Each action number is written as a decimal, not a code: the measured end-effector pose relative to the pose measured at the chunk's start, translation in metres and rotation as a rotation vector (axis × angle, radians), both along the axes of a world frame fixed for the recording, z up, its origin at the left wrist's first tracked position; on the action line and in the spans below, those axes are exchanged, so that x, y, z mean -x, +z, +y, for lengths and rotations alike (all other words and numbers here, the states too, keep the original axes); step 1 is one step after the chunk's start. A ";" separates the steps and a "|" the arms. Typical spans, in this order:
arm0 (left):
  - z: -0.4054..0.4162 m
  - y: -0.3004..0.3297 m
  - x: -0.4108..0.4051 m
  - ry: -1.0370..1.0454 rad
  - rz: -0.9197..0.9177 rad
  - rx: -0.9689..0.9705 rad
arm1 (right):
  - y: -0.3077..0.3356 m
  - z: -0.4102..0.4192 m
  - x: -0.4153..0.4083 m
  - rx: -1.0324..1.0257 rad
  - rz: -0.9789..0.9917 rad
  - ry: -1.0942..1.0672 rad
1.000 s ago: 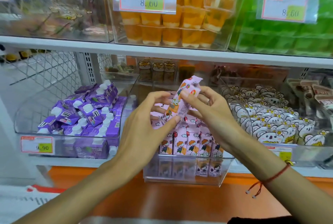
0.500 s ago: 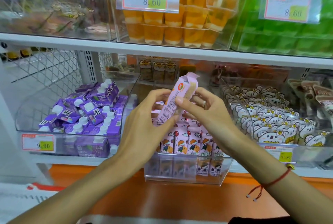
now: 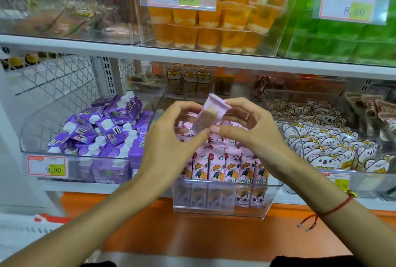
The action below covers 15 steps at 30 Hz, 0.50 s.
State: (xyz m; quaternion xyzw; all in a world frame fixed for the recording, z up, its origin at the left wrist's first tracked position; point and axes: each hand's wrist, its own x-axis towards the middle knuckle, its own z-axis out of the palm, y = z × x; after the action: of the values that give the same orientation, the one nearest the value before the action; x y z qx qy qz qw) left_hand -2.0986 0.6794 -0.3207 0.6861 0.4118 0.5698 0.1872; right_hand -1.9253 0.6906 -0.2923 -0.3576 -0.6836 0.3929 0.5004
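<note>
Both my hands hold one small pink snack packet (image 3: 209, 114) up in front of the shelf, its clear window showing a brown bar. My left hand (image 3: 169, 144) pinches its lower end between thumb and fingers. My right hand (image 3: 248, 129) pinches it from the right, thumb at the bottom and fingers at the top. Below them a clear bin (image 3: 218, 204) holds several rows of pink packets (image 3: 227, 166) with a cartoon child on them.
A clear bin of purple drink cartons (image 3: 100, 133) sits to the left, a bin of koala-print packets (image 3: 325, 144) to the right. Above, bins hold orange jelly cups (image 3: 210, 30) and green packs (image 3: 342, 37). An orange ledge (image 3: 192, 236) runs below the shelf.
The packet has been turned in my fingers: its printed front faced me before, now the clear window side with the brown bar does. Both hands stayed roughly in place.
</note>
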 end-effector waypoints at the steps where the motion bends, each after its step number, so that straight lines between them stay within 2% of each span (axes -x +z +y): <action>1: 0.000 0.000 0.002 0.005 -0.011 -0.024 | 0.001 -0.001 -0.001 -0.015 -0.006 0.032; 6: -0.001 0.000 0.004 -0.040 0.016 -0.078 | 0.001 0.001 -0.004 -0.028 0.065 0.085; 10: -0.002 0.005 0.003 -0.098 0.005 -0.029 | 0.000 0.002 -0.004 0.010 0.073 0.048; 12: -0.004 0.010 0.001 -0.116 -0.059 0.062 | 0.003 0.000 -0.003 0.020 0.032 0.008; 15: -0.005 0.016 -0.002 -0.167 -0.312 0.369 | 0.005 -0.002 -0.001 0.047 -0.008 -0.061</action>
State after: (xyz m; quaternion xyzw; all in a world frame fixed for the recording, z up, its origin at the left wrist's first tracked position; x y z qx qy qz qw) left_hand -2.0964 0.6745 -0.3047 0.5760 0.4166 0.5664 0.4169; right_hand -1.9245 0.6888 -0.2872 -0.3914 -0.6651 0.3920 0.5008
